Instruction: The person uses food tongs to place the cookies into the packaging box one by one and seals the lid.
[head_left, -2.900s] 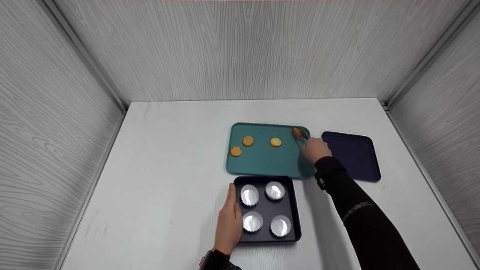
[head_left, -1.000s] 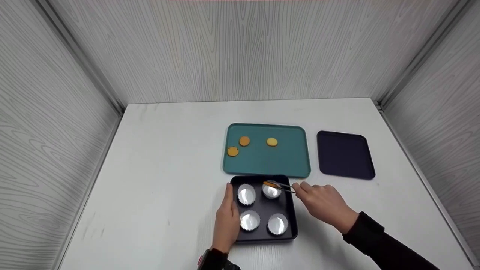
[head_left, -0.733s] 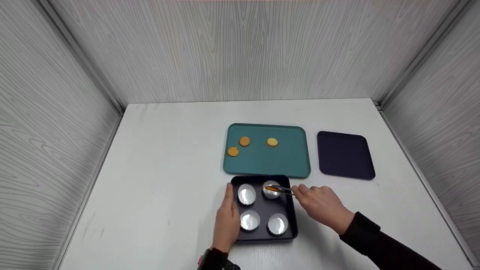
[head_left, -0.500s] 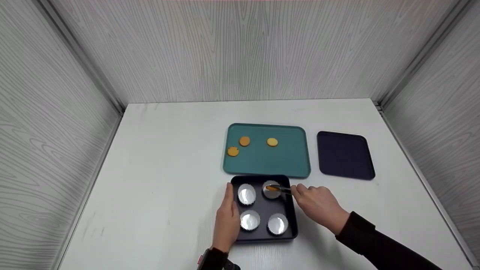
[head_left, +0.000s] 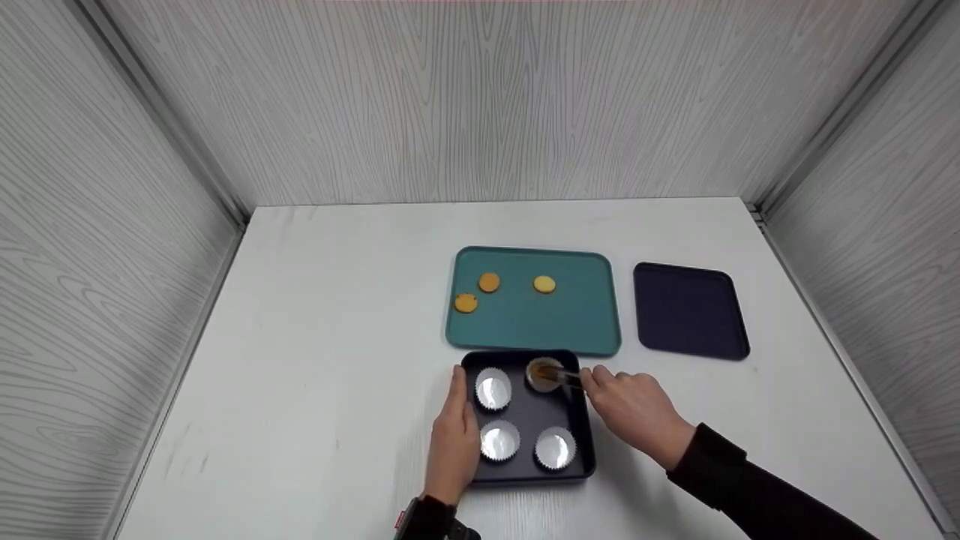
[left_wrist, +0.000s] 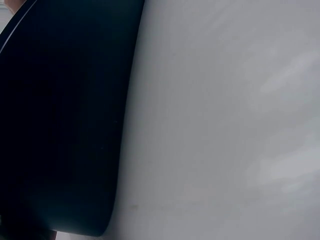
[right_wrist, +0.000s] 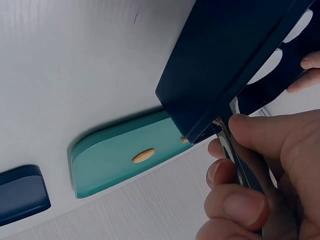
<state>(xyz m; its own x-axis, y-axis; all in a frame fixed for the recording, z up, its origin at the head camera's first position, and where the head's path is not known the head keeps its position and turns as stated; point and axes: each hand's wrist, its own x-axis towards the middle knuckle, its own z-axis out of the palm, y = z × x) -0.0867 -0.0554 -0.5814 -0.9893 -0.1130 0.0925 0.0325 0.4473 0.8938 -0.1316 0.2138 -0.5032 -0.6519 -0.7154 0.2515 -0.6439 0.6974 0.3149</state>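
Note:
My right hand [head_left: 637,416] grips small metal tongs [right_wrist: 235,157] by their handles. In the head view the tips reach into the far right fluted baking cup [head_left: 553,386] of a dark square pan [head_left: 525,427], with an orange biscuit [head_left: 543,370] at them. Whether the tips still pinch the biscuit I cannot tell. Along the pan's left wall rests my left hand [head_left: 453,450], its index finger straight. The left wrist view mostly shows the pan's dark outer wall [left_wrist: 75,120]. Three other white baking cups, one of them near left [head_left: 499,441], hold nothing.
Behind the pan lies a teal tray [head_left: 577,322] with two orange biscuits [head_left: 489,282] on its left and a pale yellow biscuit [head_left: 544,284] near its middle. A dark purple tray [head_left: 691,311] sits to the right on the white table [head_left: 322,360]. Wood-grain panels [head_left: 480,105] enclose the table.
My right hand has brought the orange biscuit in the tongs from the teal tray's right end to the pan and lowered it into the far right baking cup. My left hand stays at the pan.

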